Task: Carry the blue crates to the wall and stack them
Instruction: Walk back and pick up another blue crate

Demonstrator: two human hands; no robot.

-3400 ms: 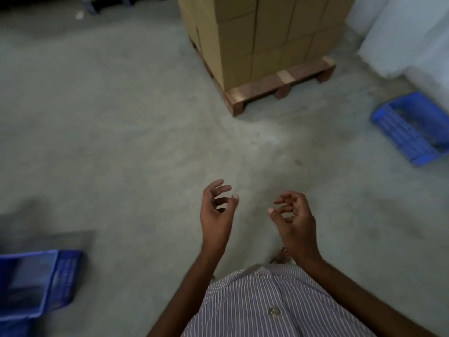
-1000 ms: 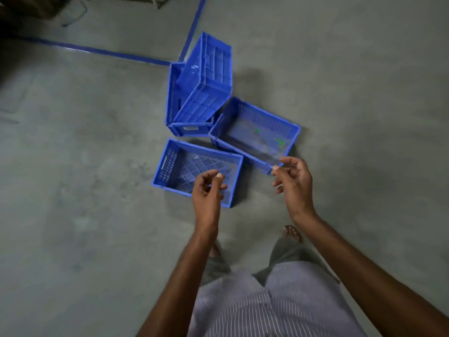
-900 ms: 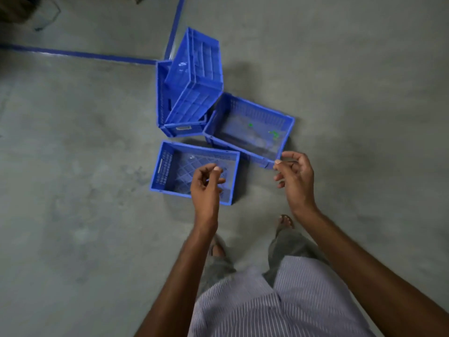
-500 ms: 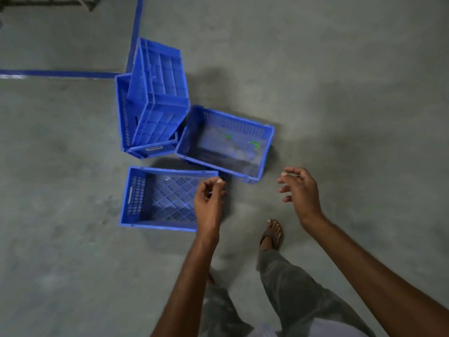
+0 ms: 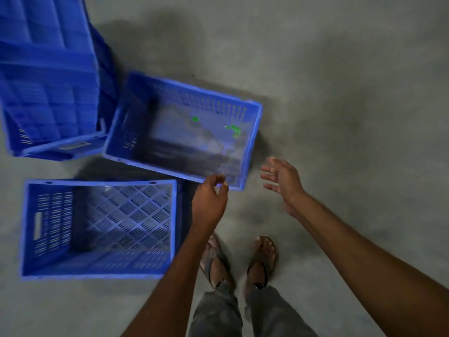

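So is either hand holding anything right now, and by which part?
Nothing is held. The left hand hangs loosely curled over the near rim of the middle crate; the right hand is open beside it.

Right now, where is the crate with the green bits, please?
In the head view, the crate sits centrally, just beyond the left hand, right of the tilted crate.

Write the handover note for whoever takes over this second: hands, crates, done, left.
Left hand: loosely curled, empty, at the near rim of the green-flecked crate; contact unclear.
Right hand: open, empty, beside that crate's right end.
Lattice-floored crate on the floor, near left; tilted crate propped on a fourth crate, far left.
Done: nothing lifted.
Left: pick up each crate, carry it to the wall (not in view), stack.
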